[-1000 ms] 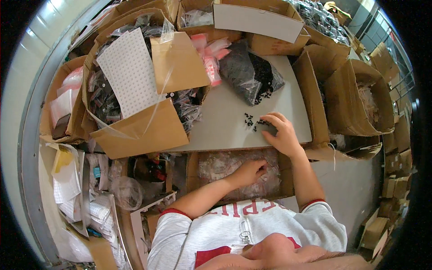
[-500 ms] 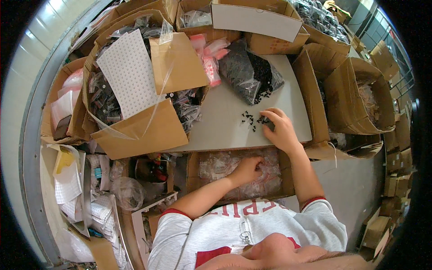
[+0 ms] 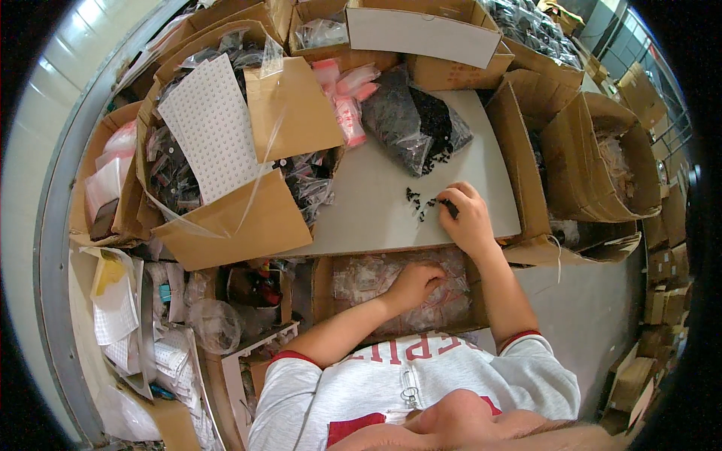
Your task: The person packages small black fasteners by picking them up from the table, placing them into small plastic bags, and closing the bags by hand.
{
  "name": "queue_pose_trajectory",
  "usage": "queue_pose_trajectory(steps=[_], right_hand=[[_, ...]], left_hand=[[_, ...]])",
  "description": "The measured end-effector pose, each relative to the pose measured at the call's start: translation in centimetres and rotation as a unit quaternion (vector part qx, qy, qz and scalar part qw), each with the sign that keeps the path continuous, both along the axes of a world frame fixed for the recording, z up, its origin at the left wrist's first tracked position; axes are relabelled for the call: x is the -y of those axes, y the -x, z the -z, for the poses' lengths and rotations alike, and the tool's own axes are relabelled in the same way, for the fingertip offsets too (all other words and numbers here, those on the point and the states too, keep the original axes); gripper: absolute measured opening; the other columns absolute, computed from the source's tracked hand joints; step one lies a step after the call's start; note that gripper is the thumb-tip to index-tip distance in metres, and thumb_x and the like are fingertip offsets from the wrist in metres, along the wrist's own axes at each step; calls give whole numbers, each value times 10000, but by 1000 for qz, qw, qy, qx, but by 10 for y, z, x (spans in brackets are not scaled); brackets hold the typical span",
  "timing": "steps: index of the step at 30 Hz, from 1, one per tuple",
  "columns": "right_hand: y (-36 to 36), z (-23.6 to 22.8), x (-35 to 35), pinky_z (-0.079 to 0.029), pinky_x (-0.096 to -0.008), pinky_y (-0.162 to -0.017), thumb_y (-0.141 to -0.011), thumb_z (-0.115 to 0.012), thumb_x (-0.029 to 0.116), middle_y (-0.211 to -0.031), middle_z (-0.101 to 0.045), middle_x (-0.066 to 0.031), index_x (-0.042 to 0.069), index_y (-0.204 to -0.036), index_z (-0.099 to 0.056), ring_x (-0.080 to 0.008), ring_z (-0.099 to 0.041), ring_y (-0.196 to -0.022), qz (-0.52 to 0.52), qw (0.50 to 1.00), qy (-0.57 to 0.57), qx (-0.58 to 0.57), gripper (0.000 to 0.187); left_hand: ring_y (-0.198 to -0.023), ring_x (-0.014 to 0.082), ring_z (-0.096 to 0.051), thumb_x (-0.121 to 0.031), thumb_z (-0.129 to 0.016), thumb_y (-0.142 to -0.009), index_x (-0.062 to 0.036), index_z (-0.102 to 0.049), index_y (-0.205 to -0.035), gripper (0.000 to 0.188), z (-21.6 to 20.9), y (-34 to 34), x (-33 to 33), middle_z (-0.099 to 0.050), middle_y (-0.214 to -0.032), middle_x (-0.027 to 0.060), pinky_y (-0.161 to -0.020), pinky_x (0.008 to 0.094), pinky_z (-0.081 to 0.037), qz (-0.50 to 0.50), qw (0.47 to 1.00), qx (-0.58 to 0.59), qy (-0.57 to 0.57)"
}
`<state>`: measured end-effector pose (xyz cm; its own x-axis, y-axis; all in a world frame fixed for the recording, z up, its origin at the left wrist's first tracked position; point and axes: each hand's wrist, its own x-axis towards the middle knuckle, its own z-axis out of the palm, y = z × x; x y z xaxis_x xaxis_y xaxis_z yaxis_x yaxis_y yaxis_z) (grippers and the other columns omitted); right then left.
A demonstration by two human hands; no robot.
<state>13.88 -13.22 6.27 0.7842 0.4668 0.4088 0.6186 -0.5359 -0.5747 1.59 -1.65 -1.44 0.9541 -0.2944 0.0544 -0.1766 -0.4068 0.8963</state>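
On the white tabletop (image 3: 361,218), my right hand (image 3: 472,222) rests with thumb and fingers curled round a few small black screw-like pieces. Several more loose black pieces (image 3: 414,197) lie just left of its fingertips. Beyond them, a clear plastic bag (image 3: 398,120) lies on its side with its open end spilling many of the same black pieces. My left hand (image 3: 417,286) is held, fingers curled in, over an open carton (image 3: 322,289) of small clear plastic bags (image 3: 361,278). Whatever its fingers hold, if anything, is hidden.
A large carton (image 3: 282,218) of bagged parts, with a dotted white sheet (image 3: 210,128) on top, stands left. Pink-and-clear bags (image 3: 347,116) lie beside it. Tall cartons (image 3: 519,150) edge the right side, and a white-fronted box (image 3: 421,37) stands at the back.
The fingers of my right hand have drawn in around the black pieces, and the loose pieces beside them lie slightly differently. My left hand has shifted slightly to the right over the carton.
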Motion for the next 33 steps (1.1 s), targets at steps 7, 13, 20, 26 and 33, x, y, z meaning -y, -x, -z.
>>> queue_pose_trajectory(steps=[7, 13, 20, 26, 33], right_hand=[[1, 2, 0, -487, -401, -796, -736, -628, 35, -978, -592, -146, 37, -905, -624, -344, -576, -925, -4, 1000, -11, 0, 169], [0, 3, 2, -486, -401, -805, -736, -634, 35, -975, -597, -145, 37, -903, -625, -345, -577, -933, -2, 1000, -7, -5, 167], [1, 2, 1, -485, -401, -802, -745, -631, 39, -974, -599, -144, 36, -905, -627, -343, -579, -926, -5, 1000, -8, 3, 160], [0, 5, 2, -481, -404, -806, -749, -632, 38, -978, -597, -143, 37, -907, -624, -345, -575, -934, -5, 1000, -4, 6, 158], [-1, 6, 1, -482, -385, -761, -763, -620, 34, -949, -607, -141, 30, -883, -638, -333, -586, -873, 1, 999, -9, 32, 121]], left_hand=[[-767, 356, -627, -73, -650, -799, -35, -684, -911, 122, 10, -1, 1, -645, -832, 185, -675, 405, -504, -13, 996, 89, 22], [-717, 302, -641, -132, -686, -813, -13, -672, -867, 131, -6, 0, 0, -651, -801, 177, -621, 367, -499, -12, 998, 31, 46], [-671, 131, -600, -187, -698, -838, 15, -675, -854, 204, 4, -3, 1, -668, -730, 100, -615, 299, -477, -101, 982, -13, 162], [-737, 82, -575, -158, -721, -818, 15, -660, -801, 185, 11, -5, -6, -690, -840, 97, -637, 261, -471, -30, 966, -179, 185], [-661, 79, -515, -89, -788, -741, -25, -561, -705, 238, 15, -7, -6, -602, -717, 40, -563, 250, -434, -70, 941, -110, 313]])
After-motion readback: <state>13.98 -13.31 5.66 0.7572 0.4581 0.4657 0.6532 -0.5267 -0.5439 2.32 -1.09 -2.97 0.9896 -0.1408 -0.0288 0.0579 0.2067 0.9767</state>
